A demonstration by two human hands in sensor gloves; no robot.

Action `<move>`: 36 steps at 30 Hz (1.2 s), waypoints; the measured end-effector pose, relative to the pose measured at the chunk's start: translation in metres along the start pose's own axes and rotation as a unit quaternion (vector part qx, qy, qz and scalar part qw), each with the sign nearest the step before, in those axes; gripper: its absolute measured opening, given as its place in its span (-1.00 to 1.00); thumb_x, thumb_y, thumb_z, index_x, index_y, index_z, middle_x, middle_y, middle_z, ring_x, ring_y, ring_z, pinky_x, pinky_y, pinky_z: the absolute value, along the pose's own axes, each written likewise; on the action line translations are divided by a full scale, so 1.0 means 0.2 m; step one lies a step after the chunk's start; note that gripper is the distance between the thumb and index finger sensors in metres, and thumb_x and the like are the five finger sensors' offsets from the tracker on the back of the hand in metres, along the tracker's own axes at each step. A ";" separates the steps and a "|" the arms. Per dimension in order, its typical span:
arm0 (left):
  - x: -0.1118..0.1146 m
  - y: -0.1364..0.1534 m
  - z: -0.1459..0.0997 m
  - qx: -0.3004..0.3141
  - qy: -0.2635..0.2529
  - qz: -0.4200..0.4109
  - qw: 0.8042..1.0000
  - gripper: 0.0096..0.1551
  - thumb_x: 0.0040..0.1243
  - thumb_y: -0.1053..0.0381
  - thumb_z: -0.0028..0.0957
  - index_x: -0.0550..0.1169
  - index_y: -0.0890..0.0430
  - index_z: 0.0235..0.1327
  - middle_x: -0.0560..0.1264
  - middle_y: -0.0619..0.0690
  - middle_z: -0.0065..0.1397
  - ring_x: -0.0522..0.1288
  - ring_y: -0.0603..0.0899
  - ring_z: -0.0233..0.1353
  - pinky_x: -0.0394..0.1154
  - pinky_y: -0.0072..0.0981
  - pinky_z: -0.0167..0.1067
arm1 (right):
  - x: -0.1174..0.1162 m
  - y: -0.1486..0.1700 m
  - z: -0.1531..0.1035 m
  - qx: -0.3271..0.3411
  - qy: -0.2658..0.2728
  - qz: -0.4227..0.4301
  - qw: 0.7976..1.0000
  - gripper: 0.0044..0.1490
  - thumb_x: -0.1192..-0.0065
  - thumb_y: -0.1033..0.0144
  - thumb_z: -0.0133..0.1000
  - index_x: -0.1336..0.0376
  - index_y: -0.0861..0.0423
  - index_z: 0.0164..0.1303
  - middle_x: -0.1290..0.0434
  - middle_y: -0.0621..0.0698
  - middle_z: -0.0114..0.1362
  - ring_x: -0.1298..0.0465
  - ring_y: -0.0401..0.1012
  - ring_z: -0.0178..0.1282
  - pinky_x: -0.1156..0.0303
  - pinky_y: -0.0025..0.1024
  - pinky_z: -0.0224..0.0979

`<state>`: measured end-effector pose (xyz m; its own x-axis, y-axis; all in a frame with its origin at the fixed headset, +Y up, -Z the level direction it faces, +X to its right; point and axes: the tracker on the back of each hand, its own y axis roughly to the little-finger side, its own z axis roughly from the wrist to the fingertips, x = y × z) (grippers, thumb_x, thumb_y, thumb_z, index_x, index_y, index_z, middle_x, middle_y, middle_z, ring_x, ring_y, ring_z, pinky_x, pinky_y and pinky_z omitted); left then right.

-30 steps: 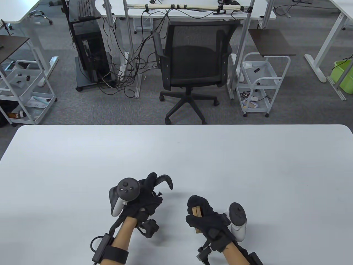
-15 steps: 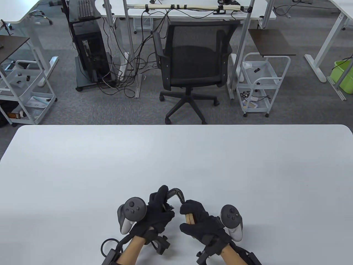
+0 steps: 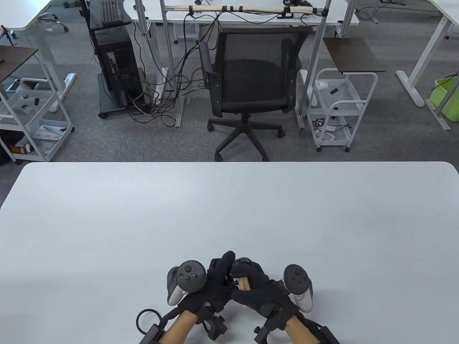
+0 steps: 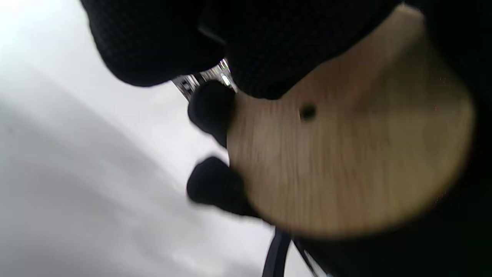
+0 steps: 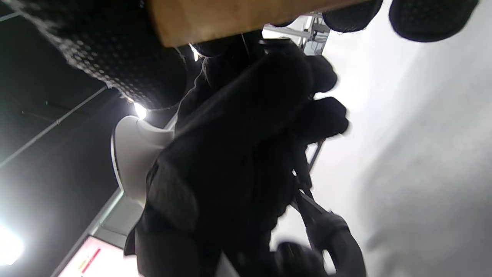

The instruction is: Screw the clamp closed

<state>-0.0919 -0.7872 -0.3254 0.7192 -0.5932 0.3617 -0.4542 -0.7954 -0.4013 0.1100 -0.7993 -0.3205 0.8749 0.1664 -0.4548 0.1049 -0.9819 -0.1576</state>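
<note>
One second ago the two hands were apart over the desk (image 3: pixel 229 200). Now the left hand (image 3: pixel 211 286) has moved to the right and nearer to the desk's front edge, and the right hand (image 3: pixel 260 290) has moved left, so both hands touch each other. The black clamp (image 3: pixel 241 263), before clearly visible beyond the left hand, is now almost hidden between the two hands. The wooden handle (image 3: pixel 245 283) in the right hand now lies just beside the left hand's fingers (image 3: pixel 226 263). The right hand's tracker (image 3: pixel 298 283) now stands more upright.
</note>
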 end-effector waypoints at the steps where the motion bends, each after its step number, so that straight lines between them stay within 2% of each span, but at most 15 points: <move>1: 0.01 0.00 -0.01 -0.015 -0.004 0.004 1.000 0.16 0.51 0.21 -0.07 -0.03 0.16 0.57 0.18 0.30 0.45 0.54 0.18 0.18 0.73 -0.41 0.00 | 0.01 0.00 -0.01 -0.003 -0.003 0.004 1.000 -0.09 -0.59 -0.06 0.00 -0.20 -0.05 0.50 -0.05 0.09 0.67 -0.15 0.41 0.43 -0.33 0.40 0.13; 6: 0.03 -0.03 0.02 -0.005 0.016 0.019 1.000 0.12 0.48 0.23 -0.01 -0.05 0.17 0.56 0.17 0.30 0.46 0.54 0.18 0.19 0.72 -0.40 0.00 | 0.03 0.03 -0.02 -0.016 -0.006 0.017 1.000 -0.06 -0.59 -0.08 -0.01 -0.19 -0.04 0.52 -0.08 0.01 0.67 -0.16 0.38 0.44 -0.34 0.39 0.14; 7: 0.03 -0.04 0.02 -0.002 0.014 0.032 0.999 0.17 0.50 0.24 -0.07 -0.06 0.17 0.56 0.16 0.29 0.47 0.53 0.18 0.19 0.72 -0.41 0.01 | 0.03 0.04 -0.01 -0.020 -0.005 0.028 0.999 -0.05 -0.60 -0.07 -0.02 -0.19 -0.03 0.51 -0.09 -0.03 0.67 -0.16 0.38 0.44 -0.34 0.39 0.14; 11: 0.02 -0.04 0.02 0.002 0.014 0.037 0.999 0.18 0.51 0.25 -0.07 -0.07 0.16 0.55 0.17 0.27 0.48 0.54 0.17 0.19 0.72 -0.44 0.00 | 0.03 0.04 -0.01 -0.022 -0.008 0.037 0.999 -0.05 -0.61 -0.08 -0.02 -0.19 -0.04 0.51 -0.11 -0.13 0.65 -0.16 0.35 0.45 -0.34 0.37 0.16; 19: 0.00 -0.04 0.02 0.006 0.028 0.040 0.999 0.18 0.48 0.22 -0.04 -0.10 0.17 0.56 0.13 0.28 0.50 0.53 0.18 0.18 0.70 -0.44 0.01 | 0.02 0.04 0.01 -0.023 -0.002 0.032 0.999 -0.05 -0.64 -0.05 -0.04 -0.20 -0.03 0.49 -0.15 -0.17 0.63 -0.16 0.33 0.46 -0.32 0.38 0.17; 20: -0.01 -0.04 0.02 0.009 0.030 0.037 0.999 0.15 0.45 0.19 0.01 -0.10 0.16 0.56 0.11 0.28 0.51 0.53 0.19 0.19 0.70 -0.43 0.01 | 0.02 0.04 0.01 -0.020 -0.001 0.031 0.999 -0.05 -0.64 -0.05 -0.04 -0.20 -0.02 0.49 -0.16 -0.17 0.62 -0.16 0.33 0.46 -0.32 0.38 0.16; 22: -0.03 -0.04 0.01 0.011 0.041 0.024 0.999 0.16 0.41 0.11 0.01 -0.12 0.16 0.58 0.06 0.30 0.56 0.50 0.23 0.24 0.68 -0.29 0.04 | 0.02 0.04 0.02 -0.014 0.001 0.029 0.999 -0.05 -0.64 -0.05 -0.04 -0.21 -0.01 0.49 -0.16 -0.18 0.62 -0.16 0.33 0.46 -0.33 0.38 0.17; 24: -0.06 -0.04 0.01 0.012 0.042 0.002 0.999 0.20 0.39 -0.02 0.03 -0.16 0.12 0.61 -0.07 0.32 0.63 0.40 0.36 0.37 0.61 0.01 0.11 | 0.03 0.03 0.02 -0.007 0.012 0.031 0.999 -0.04 -0.64 -0.06 -0.04 -0.20 0.00 0.49 -0.16 -0.17 0.62 -0.16 0.32 0.46 -0.33 0.38 0.16; 25: -0.09 -0.05 0.00 0.010 0.026 0.005 1.000 0.20 0.39 -0.03 0.03 -0.16 0.08 0.62 -0.13 0.31 0.65 0.31 0.43 0.43 0.52 0.19 0.16 | 0.04 0.02 0.03 -0.003 0.020 0.038 0.999 -0.04 -0.64 -0.06 -0.04 -0.20 0.00 0.49 -0.16 -0.17 0.62 -0.16 0.33 0.46 -0.33 0.38 0.16; 26: -0.12 -0.05 -0.01 0.012 0.006 0.026 1.000 0.19 0.38 -0.07 0.03 -0.14 0.08 0.63 -0.15 0.33 0.65 0.25 0.47 0.47 0.47 0.26 0.19 | 0.05 0.02 0.02 -0.004 0.033 0.045 0.998 -0.04 -0.64 -0.06 -0.03 -0.20 0.00 0.50 -0.16 -0.17 0.62 -0.16 0.33 0.46 -0.33 0.38 0.16; 28: -0.18 -0.03 -0.03 0.010 -0.018 0.057 0.998 0.14 0.35 -0.14 0.02 -0.05 0.08 0.66 -0.09 0.35 0.65 0.23 0.48 0.49 0.45 0.30 0.22 | 0.08 0.03 0.02 -0.005 0.056 0.052 0.997 -0.03 -0.64 -0.06 -0.04 -0.20 0.01 0.49 -0.16 -0.17 0.62 -0.16 0.33 0.46 -0.33 0.38 0.15; 31: -0.25 0.04 -0.07 -0.013 -0.079 0.067 0.995 0.06 0.31 -0.19 0.05 0.03 0.11 0.65 -0.03 0.35 0.64 0.23 0.47 0.49 0.44 0.30 0.22 | 0.13 0.04 0.00 -0.010 0.089 0.067 0.994 -0.04 -0.64 -0.05 -0.03 -0.20 0.01 0.50 -0.16 -0.16 0.62 -0.16 0.33 0.45 -0.33 0.39 0.15; 33: -0.27 0.11 -0.10 -0.056 -0.129 0.031 0.989 0.03 0.31 -0.17 0.05 0.06 0.14 0.63 -0.04 0.38 0.61 0.23 0.47 0.47 0.44 0.29 0.21 | 0.17 0.05 -0.01 -0.012 0.112 0.080 0.990 -0.04 -0.63 -0.06 -0.03 -0.19 0.02 0.50 -0.15 -0.15 0.62 -0.16 0.33 0.45 -0.33 0.39 0.15; 36: -0.26 0.19 -0.11 -0.103 -0.138 -0.035 0.984 -0.04 0.26 -0.20 0.08 0.13 0.19 0.59 0.04 0.40 0.56 0.29 0.45 0.41 0.49 0.18 0.16 | 0.21 0.07 -0.02 -0.016 0.130 0.109 0.985 -0.04 -0.63 -0.06 -0.03 -0.20 0.01 0.50 -0.15 -0.16 0.62 -0.16 0.33 0.46 -0.33 0.39 0.16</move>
<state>-0.1581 -0.7904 -0.3408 0.8555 -0.5015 0.1287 -0.4742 -0.8588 -0.1941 0.1494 -0.8064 -0.3378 0.9693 -0.0734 -0.2347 -0.0879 -0.9948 -0.0518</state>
